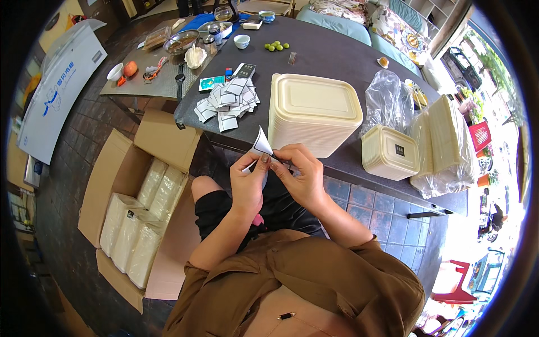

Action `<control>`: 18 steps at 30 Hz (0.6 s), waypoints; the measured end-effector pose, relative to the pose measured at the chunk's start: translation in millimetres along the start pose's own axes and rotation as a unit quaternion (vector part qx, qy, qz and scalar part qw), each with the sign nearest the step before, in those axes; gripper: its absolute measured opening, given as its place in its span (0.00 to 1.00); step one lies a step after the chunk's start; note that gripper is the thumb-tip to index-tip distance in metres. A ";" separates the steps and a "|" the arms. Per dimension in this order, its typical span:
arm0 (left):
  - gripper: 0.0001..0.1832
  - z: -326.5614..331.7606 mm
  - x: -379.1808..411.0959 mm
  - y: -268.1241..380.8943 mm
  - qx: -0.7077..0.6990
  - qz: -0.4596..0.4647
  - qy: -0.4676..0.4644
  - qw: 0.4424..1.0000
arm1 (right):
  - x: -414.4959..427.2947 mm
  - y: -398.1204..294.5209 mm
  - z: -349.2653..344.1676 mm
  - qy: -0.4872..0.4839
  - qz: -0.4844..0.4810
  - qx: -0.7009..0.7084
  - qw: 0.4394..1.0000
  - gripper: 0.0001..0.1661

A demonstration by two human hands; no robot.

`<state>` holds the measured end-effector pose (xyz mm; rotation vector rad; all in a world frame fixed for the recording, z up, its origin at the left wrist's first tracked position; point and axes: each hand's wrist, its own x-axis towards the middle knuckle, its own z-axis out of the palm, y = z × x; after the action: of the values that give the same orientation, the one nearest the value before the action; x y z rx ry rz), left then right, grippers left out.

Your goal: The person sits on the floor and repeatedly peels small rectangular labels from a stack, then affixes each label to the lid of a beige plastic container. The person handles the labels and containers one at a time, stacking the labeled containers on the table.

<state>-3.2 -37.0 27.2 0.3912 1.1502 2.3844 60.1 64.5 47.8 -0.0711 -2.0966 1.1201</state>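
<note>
Just in front of the table edge, my left hand (248,185) holds a curled white label sheet (262,143) between thumb and fingers. My right hand (303,172) pinches a small dark label (276,156) at the sheet's right edge; the fingertips partly hide it. Beyond my hands stands a tall stack of large cream lids (316,113). To its right is a shorter stack of smaller cream lids (389,153), the top one bearing a black label (399,150). A loose heap of white paper pieces with dark borders (229,101) lies left of the tall stack.
An open cardboard box (118,168) with several plastic-wrapped stacks (143,248) sits on the floor at my left. Bagged containers (446,143) lie at the table's right end. Green grapes (276,46) and a small bowl (241,41) are farther back on the dark table (328,46).
</note>
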 end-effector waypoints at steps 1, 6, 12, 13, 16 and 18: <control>0.06 -1.1 0.0 -0.3 0.011 0.008 0.000 1.000 | 1.1 -1.1 -0.2 -0.002 0.008 0.004 1.000 0.10; 0.04 -7.2 1.2 -5.4 0.137 0.056 0.008 0.989 | 6.7 -5.7 -3.6 -0.014 0.050 -0.013 0.999 0.03; 0.05 -7.6 1.3 -4.5 0.110 0.018 0.003 0.994 | 6.9 -3.8 -3.9 0.002 0.113 0.026 0.993 0.03; 0.06 -12.0 2.0 -6.9 0.104 0.023 -0.015 0.994 | 7.8 -3.8 -4.3 0.002 0.093 0.022 0.995 0.03; 0.05 -12.8 2.0 -2.6 0.031 -0.028 -0.031 0.999 | 11.3 -1.6 -8.8 -0.009 0.020 0.037 0.999 0.05; 0.05 -14.0 2.8 -0.2 -0.010 -0.069 -0.050 0.996 | 14.7 1.2 -15.9 -0.059 -0.036 0.016 0.997 0.06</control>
<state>-11.7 -44.8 18.7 0.4064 1.0707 2.2295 59.3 81.7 60.9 0.0877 -2.1659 1.1389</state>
